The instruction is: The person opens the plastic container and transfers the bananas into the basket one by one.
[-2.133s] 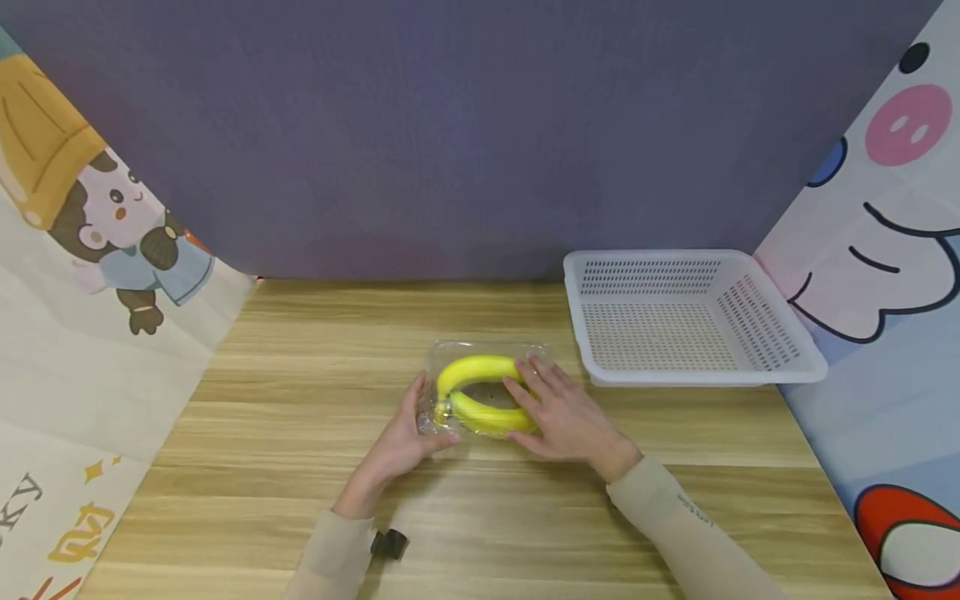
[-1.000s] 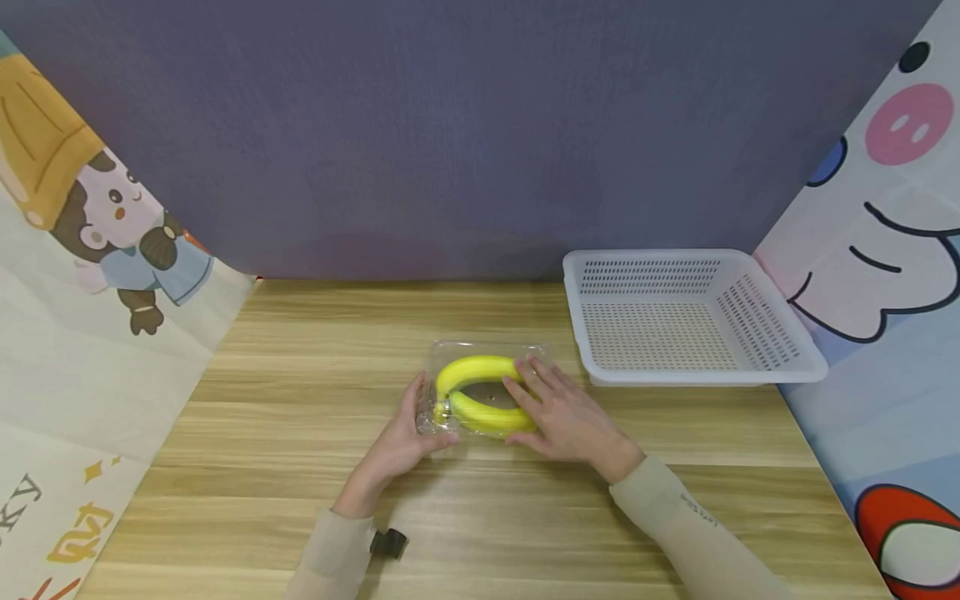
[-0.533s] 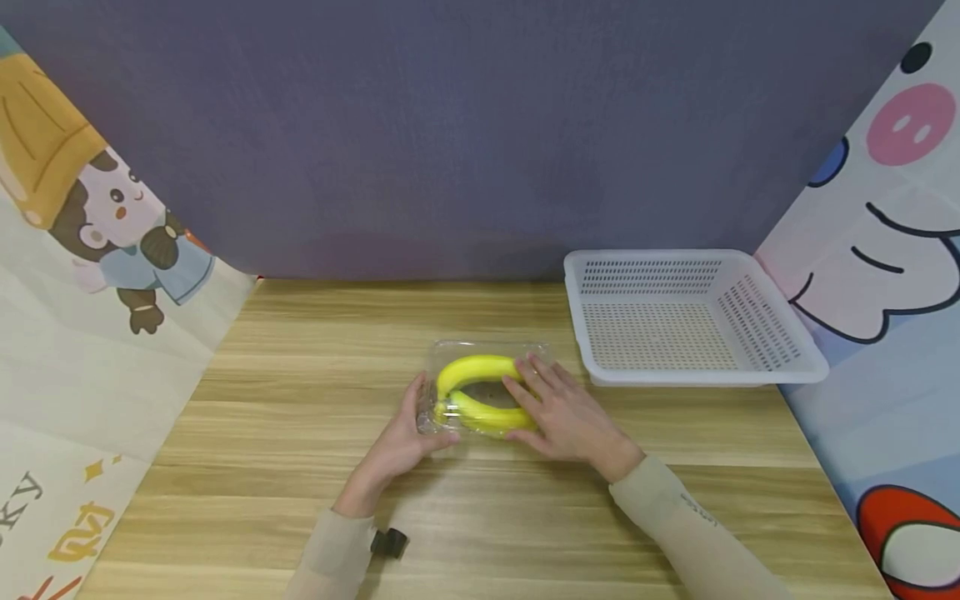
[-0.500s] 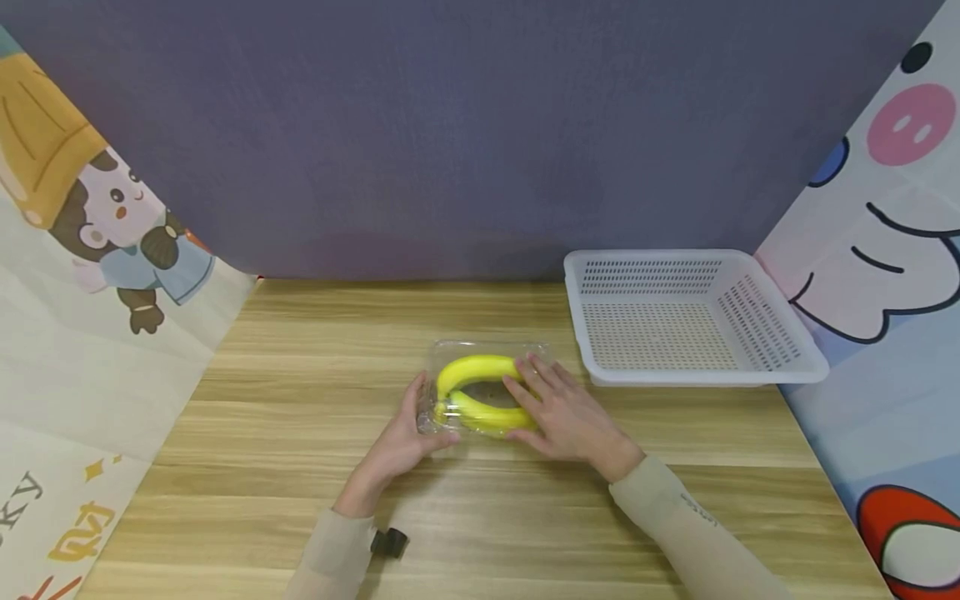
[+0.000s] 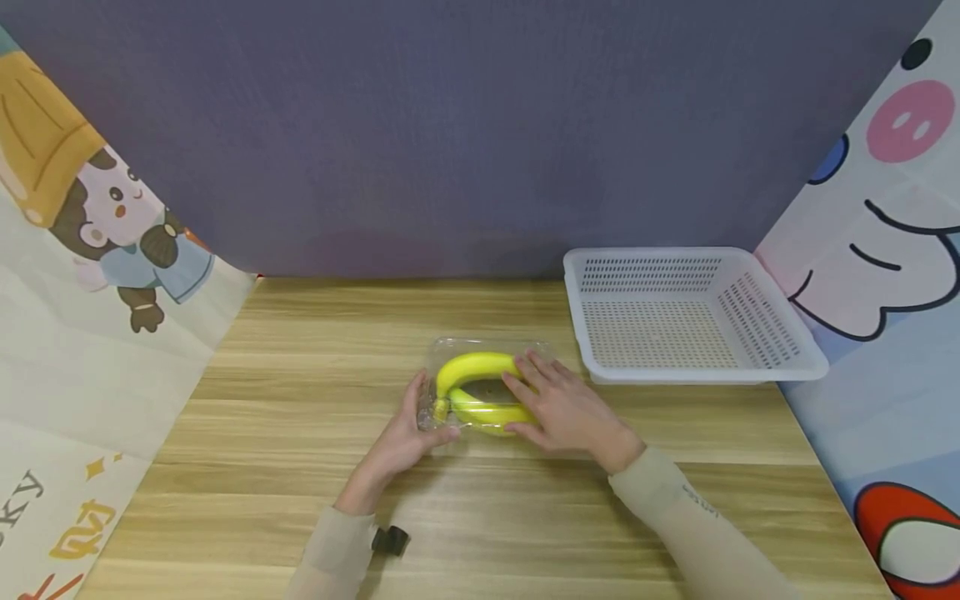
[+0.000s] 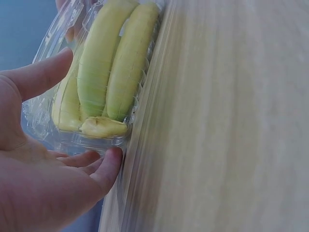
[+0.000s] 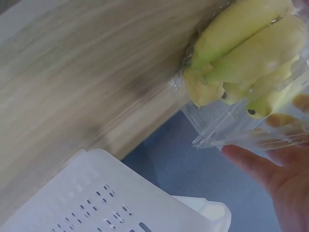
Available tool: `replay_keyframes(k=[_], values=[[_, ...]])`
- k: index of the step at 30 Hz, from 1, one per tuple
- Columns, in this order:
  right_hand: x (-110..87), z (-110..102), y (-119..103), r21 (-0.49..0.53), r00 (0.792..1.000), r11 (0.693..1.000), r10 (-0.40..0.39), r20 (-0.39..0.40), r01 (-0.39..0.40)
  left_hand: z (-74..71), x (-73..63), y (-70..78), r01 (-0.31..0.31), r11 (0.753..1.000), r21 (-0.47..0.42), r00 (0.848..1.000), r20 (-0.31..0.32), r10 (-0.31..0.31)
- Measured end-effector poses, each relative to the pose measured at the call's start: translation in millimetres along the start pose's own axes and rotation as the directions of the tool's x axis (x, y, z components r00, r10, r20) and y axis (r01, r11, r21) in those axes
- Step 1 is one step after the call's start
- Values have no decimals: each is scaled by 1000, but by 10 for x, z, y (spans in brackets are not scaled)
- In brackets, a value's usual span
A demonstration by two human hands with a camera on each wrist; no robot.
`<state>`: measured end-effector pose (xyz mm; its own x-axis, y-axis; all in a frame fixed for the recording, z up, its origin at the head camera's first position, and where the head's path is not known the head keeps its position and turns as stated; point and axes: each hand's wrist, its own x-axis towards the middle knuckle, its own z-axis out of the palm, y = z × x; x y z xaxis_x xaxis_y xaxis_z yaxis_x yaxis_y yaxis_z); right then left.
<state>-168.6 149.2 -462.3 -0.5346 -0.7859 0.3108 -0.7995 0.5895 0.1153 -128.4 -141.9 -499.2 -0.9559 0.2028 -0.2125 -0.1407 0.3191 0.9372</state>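
A clear plastic clamshell box (image 5: pixel 491 343) with yellow bananas (image 5: pixel 476 364) inside lies on the table, in front of both hands. My left hand (image 5: pixel 397 437) holds its left end, with the thumb at the front corner and the fingers along the end wall. In the left wrist view, the thumb stands apart from the fingers, with the box end between them. Spread across the box's right end is my right hand (image 5: pixel 570 412), its fingers nearly straight and resting on the plastic. It hides the bananas' right ends in the head view.
A white perforated plastic basket (image 5: pixel 585 354) stands behind and to the right of the box, close to the right hand. A grey-blue panel (image 5: pixel 405 142) borders the back of the wood-grain table (image 5: pixel 300 367). Printed cartoon panels border both sides.
Both hands stay on the box in nearly the same places. The bananas and glints on the plastic look slightly shifted, and a clear edge line now crosses the front banana.
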Motion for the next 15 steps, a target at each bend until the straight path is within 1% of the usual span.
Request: replay_keyframes(k=[3, 11, 15], values=[[10, -9, 6, -1, 1000, 1000, -3, 11, 3, -2, 3, 1, 3, 1000, -8, 1000, -2, -3], [28, -33, 17, 14, 1000, 1000, 3, 24, -3, -8, -5, -4, -17, 999, -43, 1000, 20, 18], [35, -52, 18, 23, 999, 1000, 5, 38, -6, -14, -10, 0, -28, 999, -41, 999, 28, 29]])
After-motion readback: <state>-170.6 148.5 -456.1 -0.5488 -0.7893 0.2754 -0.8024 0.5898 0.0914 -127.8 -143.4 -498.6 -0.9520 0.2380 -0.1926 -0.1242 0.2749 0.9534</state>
